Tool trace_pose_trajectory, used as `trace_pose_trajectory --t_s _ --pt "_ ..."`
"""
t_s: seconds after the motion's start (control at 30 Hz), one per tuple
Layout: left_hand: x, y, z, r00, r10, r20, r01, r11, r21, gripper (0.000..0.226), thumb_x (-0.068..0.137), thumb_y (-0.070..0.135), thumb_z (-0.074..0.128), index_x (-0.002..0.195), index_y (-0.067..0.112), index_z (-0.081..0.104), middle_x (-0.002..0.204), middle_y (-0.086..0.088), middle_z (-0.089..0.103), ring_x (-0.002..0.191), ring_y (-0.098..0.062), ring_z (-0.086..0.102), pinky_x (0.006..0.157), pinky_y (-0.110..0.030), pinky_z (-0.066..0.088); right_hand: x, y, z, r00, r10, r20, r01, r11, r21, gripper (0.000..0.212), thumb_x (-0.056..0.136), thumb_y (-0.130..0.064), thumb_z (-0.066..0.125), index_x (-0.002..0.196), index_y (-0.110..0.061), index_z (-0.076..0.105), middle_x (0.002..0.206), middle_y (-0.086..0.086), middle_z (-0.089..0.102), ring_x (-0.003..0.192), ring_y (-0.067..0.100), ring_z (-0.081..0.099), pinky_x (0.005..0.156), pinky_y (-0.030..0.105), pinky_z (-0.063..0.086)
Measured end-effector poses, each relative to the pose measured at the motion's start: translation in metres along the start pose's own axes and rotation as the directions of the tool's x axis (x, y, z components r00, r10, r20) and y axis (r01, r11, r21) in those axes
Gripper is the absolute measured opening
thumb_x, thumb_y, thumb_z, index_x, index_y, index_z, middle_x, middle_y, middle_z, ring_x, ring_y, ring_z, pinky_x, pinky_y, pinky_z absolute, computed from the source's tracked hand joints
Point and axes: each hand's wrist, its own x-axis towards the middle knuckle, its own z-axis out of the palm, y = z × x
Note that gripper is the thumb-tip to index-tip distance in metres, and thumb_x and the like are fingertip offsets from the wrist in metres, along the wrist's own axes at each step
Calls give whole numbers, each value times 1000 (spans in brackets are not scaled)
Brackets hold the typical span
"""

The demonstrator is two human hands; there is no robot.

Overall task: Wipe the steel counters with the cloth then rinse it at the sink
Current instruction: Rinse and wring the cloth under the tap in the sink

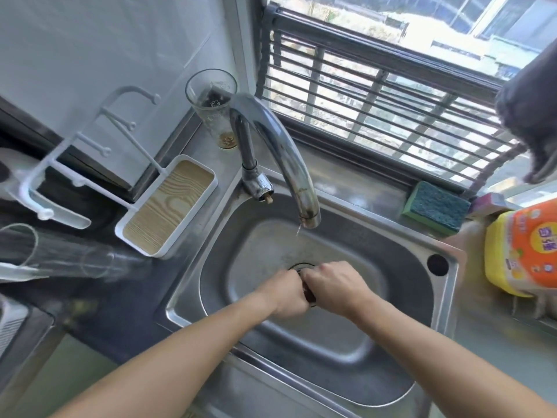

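Both my hands meet over the middle of the steel sink (401, 297), just in front of the drain (301, 266). My left hand (286, 295) and my right hand (334, 289) are clenched together around a small dark wad, the cloth (310, 295), of which only a sliver shows between them. The chrome tap (286, 152) arches over the basin, and a thin trickle of water falls from its spout (310, 220) behind my hands.
A glass cup (214, 107) stands behind the tap. A white tray with a wood-grain base (168, 206) and a white rack (75, 164) sit left. A green-blue sponge (437, 206) and a yellow-orange packet (524, 251) lie right. A dark cloth (533, 116) hangs by the barred window.
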Motion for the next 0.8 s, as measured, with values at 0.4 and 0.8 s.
trace_pose_trajectory --t_s 0.4,0.8 --pt "-1 -25 3 770 193 608 406 587 -700 36 97 48 58 71 27 45 53 13 29 39 -1 22 36 -16 12 -11 9 26 966 14 -259 48 972 231 13 75 -33 53 77 -20 51 67 -4 61 60 24 65 46 31 39" --pt "23 -44 -14 566 697 -440 -562 717 413 17 89 16 59 105 20 61 92 -1 56 76 -22 55 62 -33 43 -22 18 6 842 -308 442 -536 -563 629 73 91 -49 72 141 1 54 135 28 57 124 39 61 101 59 51"
